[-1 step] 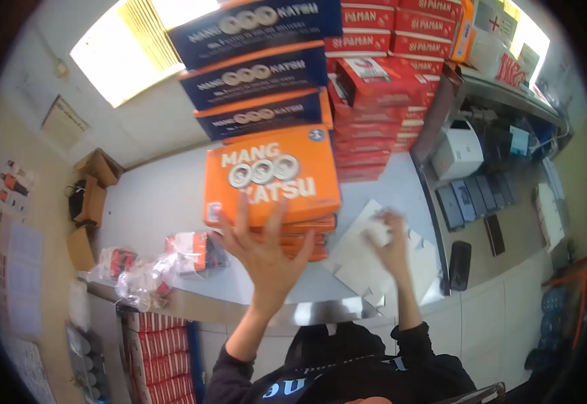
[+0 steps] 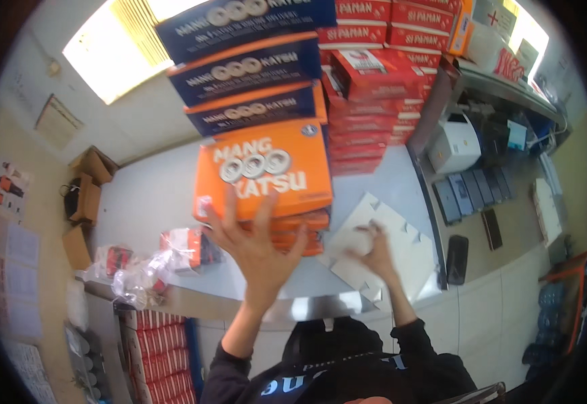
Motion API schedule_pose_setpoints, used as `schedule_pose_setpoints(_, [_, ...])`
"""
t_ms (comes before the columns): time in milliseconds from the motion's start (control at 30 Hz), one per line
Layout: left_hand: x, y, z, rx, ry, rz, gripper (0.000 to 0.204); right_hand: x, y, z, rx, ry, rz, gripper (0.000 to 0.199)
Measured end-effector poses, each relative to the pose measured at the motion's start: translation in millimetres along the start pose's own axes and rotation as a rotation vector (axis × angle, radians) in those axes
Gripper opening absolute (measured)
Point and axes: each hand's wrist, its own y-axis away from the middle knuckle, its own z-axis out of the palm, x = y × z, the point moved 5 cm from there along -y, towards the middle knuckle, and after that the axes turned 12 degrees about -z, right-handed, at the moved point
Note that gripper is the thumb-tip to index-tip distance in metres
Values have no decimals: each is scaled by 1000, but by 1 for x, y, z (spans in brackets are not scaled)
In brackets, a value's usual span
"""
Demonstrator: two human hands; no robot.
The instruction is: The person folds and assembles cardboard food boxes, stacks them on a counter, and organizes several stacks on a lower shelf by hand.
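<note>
An orange flat carton (image 2: 266, 168) tops a short stack of similar orange boxes (image 2: 297, 240) in the middle of the counter. My left hand (image 2: 259, 252) is open, its spread fingers at the near edge of the top carton. My right hand (image 2: 376, 254), somewhat blurred, hovers over a flat white cardboard blank (image 2: 401, 249) with notched edges. Its thumb and fingers are apart, and I see nothing between them. Behind the stack rises a tall pile of navy-and-orange boxes (image 2: 256, 71).
Red boxes (image 2: 357, 138) are piled at the back right. Plastic-wrapped packs (image 2: 182, 249) lie at the left of the counter (image 2: 148, 178). On the right stand a white printer (image 2: 456, 145), several phones (image 2: 472, 192) and a black device (image 2: 458, 259). More red-and-white boxes (image 2: 158, 357) sit below.
The whole view has shifted slightly, so the boxes appear a little further left. My right hand has moved slightly left and nearer over the white blank. My left hand stays at the orange stack.
</note>
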Motion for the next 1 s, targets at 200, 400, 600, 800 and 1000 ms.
schedule_pose_setpoints(200, [1, -1, -26, 226, -159, 14, 66, 49, 81, 85, -387, 172, 92, 76])
schedule_pose_setpoints(400, [34, 65, -24, 348, 69, 125, 65, 71, 64, 62, -238, -310, -156, 10])
schedule_pose_setpoints(600, [73, 118, -18, 121, 440, 229, 46, 46, 57, -30, 342, 44, 288, 10])
schedule_pose_setpoints(800, [142, 136, 9, -286, 152, 286, 40, -78, 73, -138, 32, 142, -142, 11])
schedule_pose_setpoints(1000, [128, 165, 12, -1372, 19, 89, 30, -150, 145, -247, 572, 17, -374, 28])
